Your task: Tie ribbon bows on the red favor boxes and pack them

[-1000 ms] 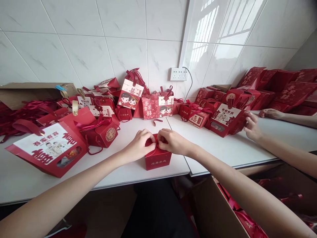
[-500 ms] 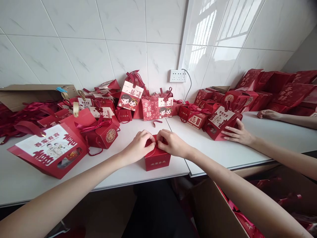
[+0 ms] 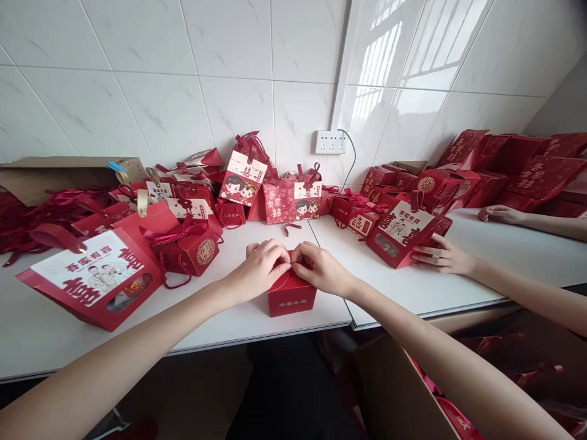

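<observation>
A small red gift box [image 3: 292, 300] with gold lettering on its front stands on the white table before me. My left hand [image 3: 266, 270] and my right hand [image 3: 320, 269] meet over its top, fingertips almost touching. Both are closed in a pinch at the lid, and the exact part between the fingers is hidden behind them. A curved line, perhaps thin cord or a flap's edge, shows on the lid below the left fingers. Behind the hands lies a short dark-red ribbon piece [image 3: 292, 228].
Left stand a large red box with a white panel [image 3: 92, 278] and a bow-tied box [image 3: 188, 250]. More boxes [image 3: 279, 205] line the tiled wall. At right a co-worker's hand [image 3: 443, 255] touches a windowed box [image 3: 397, 235]. A carton [image 3: 403, 391] sits below the table edge.
My fingertips stay at the box top, with only small finger shifts. The co-worker's windowed box has moved slightly left and towards me, turning a little.
</observation>
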The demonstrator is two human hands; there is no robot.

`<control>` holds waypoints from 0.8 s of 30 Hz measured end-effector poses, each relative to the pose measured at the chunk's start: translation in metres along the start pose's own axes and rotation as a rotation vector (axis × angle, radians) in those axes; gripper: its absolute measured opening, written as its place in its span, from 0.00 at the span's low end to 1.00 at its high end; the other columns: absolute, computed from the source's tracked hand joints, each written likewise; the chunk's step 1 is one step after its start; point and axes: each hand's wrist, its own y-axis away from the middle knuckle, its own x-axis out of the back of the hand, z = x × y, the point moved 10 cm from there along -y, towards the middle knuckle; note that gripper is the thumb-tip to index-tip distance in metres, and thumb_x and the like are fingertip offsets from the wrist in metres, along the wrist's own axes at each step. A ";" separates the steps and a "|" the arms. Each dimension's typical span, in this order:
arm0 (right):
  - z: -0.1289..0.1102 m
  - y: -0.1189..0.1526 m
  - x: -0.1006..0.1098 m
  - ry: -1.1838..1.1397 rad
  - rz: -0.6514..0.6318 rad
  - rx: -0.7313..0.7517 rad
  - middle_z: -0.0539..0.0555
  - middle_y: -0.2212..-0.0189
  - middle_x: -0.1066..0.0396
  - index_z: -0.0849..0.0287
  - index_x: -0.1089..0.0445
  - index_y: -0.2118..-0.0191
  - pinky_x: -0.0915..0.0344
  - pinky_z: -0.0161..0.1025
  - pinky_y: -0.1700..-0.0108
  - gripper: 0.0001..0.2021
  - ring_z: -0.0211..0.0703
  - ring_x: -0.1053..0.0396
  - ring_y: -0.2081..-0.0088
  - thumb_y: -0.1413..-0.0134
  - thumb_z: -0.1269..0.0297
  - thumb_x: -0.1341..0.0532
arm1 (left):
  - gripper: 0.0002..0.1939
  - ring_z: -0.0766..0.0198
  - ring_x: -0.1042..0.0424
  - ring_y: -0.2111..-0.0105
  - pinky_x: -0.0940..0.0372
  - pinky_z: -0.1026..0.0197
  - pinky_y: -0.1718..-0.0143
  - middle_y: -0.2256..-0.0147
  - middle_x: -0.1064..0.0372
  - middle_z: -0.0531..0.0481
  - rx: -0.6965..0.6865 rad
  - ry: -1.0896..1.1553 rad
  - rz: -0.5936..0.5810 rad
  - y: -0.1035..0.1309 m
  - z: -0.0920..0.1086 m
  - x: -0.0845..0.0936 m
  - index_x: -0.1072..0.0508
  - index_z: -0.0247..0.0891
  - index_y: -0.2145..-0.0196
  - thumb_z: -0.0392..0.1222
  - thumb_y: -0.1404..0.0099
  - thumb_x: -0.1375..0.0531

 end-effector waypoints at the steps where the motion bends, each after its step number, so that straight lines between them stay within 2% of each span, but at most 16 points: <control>1: 0.001 0.002 0.001 -0.013 0.026 -0.006 0.48 0.74 0.39 0.58 0.39 0.72 0.42 0.35 0.69 0.04 0.35 0.42 0.73 0.48 0.71 0.45 | 0.04 0.59 0.36 0.56 0.48 0.48 0.50 0.61 0.35 0.50 0.009 -0.004 -0.013 -0.001 -0.001 -0.001 0.38 0.39 0.69 0.40 0.35 0.49; 5: 0.003 0.008 0.006 -0.044 0.121 -0.038 0.49 0.72 0.39 0.57 0.40 0.71 0.42 0.35 0.69 0.04 0.36 0.42 0.73 0.46 0.69 0.46 | 0.05 0.59 0.36 0.56 0.47 0.50 0.50 0.61 0.36 0.51 0.031 0.025 -0.039 -0.003 -0.006 -0.004 0.38 0.39 0.68 0.42 0.36 0.48; 11: -0.002 0.009 0.011 0.058 0.169 -0.027 0.51 0.71 0.40 0.57 0.43 0.72 0.41 0.36 0.68 0.05 0.37 0.41 0.72 0.46 0.71 0.48 | 0.06 0.59 0.36 0.56 0.48 0.49 0.49 0.62 0.37 0.51 0.009 0.037 -0.053 -0.007 -0.002 -0.007 0.39 0.39 0.71 0.42 0.37 0.48; 18: -0.002 0.006 0.008 0.194 0.077 -0.049 0.49 0.74 0.41 0.56 0.47 0.74 0.43 0.37 0.68 0.08 0.38 0.42 0.72 0.53 0.73 0.46 | 0.06 0.59 0.36 0.59 0.44 0.49 0.50 0.64 0.40 0.52 0.059 0.145 -0.068 -0.007 -0.002 -0.011 0.40 0.39 0.75 0.40 0.42 0.46; 24: -0.001 0.005 0.010 0.200 0.049 -0.050 0.52 0.72 0.38 0.57 0.42 0.73 0.42 0.37 0.66 0.05 0.39 0.41 0.70 0.53 0.74 0.47 | 0.06 0.59 0.36 0.57 0.42 0.52 0.51 0.61 0.39 0.49 0.077 0.275 -0.001 -0.003 -0.004 -0.012 0.37 0.40 0.71 0.43 0.39 0.47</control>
